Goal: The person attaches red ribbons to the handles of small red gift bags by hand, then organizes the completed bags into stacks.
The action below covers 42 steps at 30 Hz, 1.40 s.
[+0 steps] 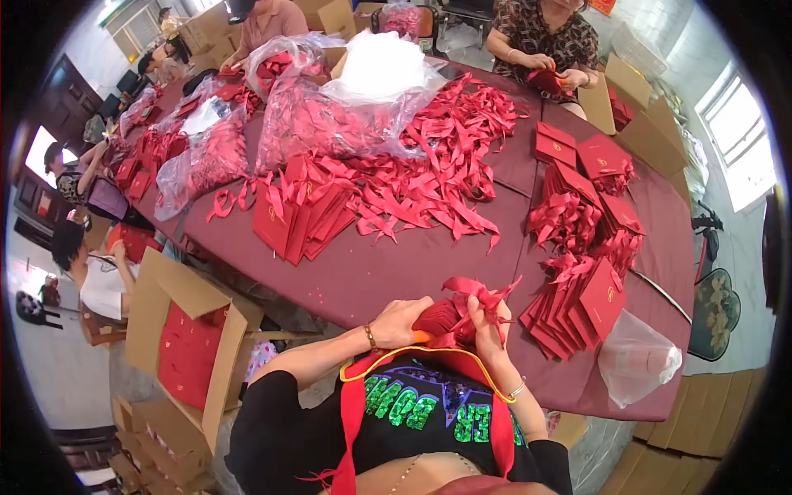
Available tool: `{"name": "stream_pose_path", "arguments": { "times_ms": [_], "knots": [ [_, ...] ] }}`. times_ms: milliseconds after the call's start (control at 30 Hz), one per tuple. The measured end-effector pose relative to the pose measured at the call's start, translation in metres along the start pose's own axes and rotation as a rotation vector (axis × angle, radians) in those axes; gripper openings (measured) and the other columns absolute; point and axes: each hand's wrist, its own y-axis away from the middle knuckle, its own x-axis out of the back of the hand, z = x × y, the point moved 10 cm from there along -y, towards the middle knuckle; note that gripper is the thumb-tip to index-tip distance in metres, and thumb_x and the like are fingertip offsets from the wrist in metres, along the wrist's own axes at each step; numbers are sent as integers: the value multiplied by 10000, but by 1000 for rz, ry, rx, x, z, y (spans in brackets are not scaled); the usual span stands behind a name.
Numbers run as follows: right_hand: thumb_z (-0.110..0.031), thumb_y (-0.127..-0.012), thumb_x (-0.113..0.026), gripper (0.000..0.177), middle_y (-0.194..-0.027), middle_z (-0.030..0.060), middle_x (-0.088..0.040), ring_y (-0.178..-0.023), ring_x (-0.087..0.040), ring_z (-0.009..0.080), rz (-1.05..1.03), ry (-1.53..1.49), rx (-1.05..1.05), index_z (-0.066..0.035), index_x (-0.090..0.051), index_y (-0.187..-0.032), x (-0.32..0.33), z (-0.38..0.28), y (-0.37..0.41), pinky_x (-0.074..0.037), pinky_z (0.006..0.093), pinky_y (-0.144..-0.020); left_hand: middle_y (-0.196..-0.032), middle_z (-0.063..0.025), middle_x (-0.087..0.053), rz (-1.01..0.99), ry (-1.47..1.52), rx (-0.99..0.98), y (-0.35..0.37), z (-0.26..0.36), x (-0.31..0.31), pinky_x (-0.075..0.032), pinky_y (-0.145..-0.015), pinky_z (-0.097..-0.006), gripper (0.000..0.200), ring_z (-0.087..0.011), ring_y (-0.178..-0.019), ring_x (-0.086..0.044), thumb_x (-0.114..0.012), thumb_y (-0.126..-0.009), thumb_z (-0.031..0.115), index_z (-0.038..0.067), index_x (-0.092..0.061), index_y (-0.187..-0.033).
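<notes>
In front of my chest, my left hand (398, 322) is closed around a stack of flat red packets (436, 320), their edges fanned like pleats. Something orange shows at the thumb of that hand. My right hand (488, 328) pinches red ribbons (478, 295) that loop up from the same bundle; some of its fingers are hidden behind them. A large heap of loose red ribbons (450, 157) lies across the table. Left of it leans a group of red packets with ribbons (301, 219). To my right are more red packets with gold emblems (602, 301), ribbons attached.
Clear plastic bags of ribbons (318, 124) lie on the dark red table (330, 285). A plastic bag (635, 359) sits at its right edge. An open cardboard box (194, 346) holds red packets at my left. Across the table, a person (549, 49) handles a red piece; others work further left.
</notes>
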Motion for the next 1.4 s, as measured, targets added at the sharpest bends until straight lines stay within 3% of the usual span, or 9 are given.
{"name": "stream_pose_path", "arguments": {
  "times_ms": [400, 567, 700, 800, 900, 967, 1033, 1267, 1400],
  "knots": [
    [-210, -886, -620, 173, -812, -33, -618, -743, -547, 47, -182, -190, -134, -51, -631, -955, -18, 9, -26, -459, 229, -658, -938, -147, -654, 102, 312, 74, -7, -20, -11, -495, -774, -354, 525, -244, -890, -650, -757, -691, 261, 44, -521, -1108],
    [-256, -907, -590, 215, -921, 3, -633, -807, -600, 105, -91, -368, -491, -59, -610, -992, -20, 49, -45, -489, 243, -702, -1016, -88, -647, 98, 727, 120, -15, -51, -33, -492, -804, -311, 445, -158, -899, -612, -729, -737, 101, 18, -525, -1124],
    [-332, -807, -696, 795, -1202, 74, -517, -902, -596, 149, -101, 60, -220, -151, -199, -1401, 13, 65, -95, -423, 352, -845, -1057, -127, -625, 1, 1277, 419, -15, -107, -73, -528, -834, -362, 401, -230, -933, -632, -600, -795, 11, -17, -510, -1185],
    [-319, -806, -690, 706, -1198, 60, -486, -1034, -519, 121, 169, 177, -221, -151, -295, -1366, 73, 80, -82, -394, 321, -826, -1056, -138, -625, 29, 1296, 463, -10, -115, -65, -548, -790, -370, 397, -234, -915, -640, -581, -802, -2, -28, -504, -1190],
    [-339, -875, -614, 306, -910, -8, -581, -723, -534, 49, 230, 6, -259, -94, -559, -1051, 95, 106, -48, -395, 198, -624, -1031, -111, -625, 48, 1309, 472, -9, -110, -57, -547, -758, -343, 390, -205, -886, -636, -617, -793, 9, -18, -516, -1169],
    [-403, -905, -556, 324, -789, -37, -563, -704, -515, 34, 141, 35, -404, -85, -582, -953, 86, 121, -17, -392, 180, -570, -1009, -79, -622, 8, 1362, 433, -14, -102, -55, -531, -740, -303, 393, -171, -870, -624, -655, -777, 19, -7, -527, -1147],
    [-515, -913, -470, 460, -848, 12, -612, -736, -557, 83, 6, -83, -575, -71, -572, -978, 55, 130, 7, -442, 229, -662, -1012, -75, -621, 11, 1301, 363, -18, -92, -50, -522, -749, -297, 399, -164, -881, -618, -661, -774, 25, -7, -527, -1148],
    [-385, -894, -574, 440, -1094, 22, -569, -974, -569, 143, -145, -508, -525, -84, -450, -1189, 30, 123, -4, -438, 294, -867, -1092, -38, -566, 6, 897, 195, -1, -96, -50, -443, -866, -288, 522, -139, -991, -540, -710, -748, 126, 12, -485, -1205],
    [-331, -767, -723, 876, -1401, 98, -361, -1284, -358, 214, -400, -328, -368, -26, -215, -1412, 3, 72, -5, -262, 345, -1076, -1103, -38, -552, 48, 874, 196, 3, -84, -40, -431, -890, -310, 544, -148, -1002, -530, -734, -726, 173, 12, -491, -1186]
  ]
}}
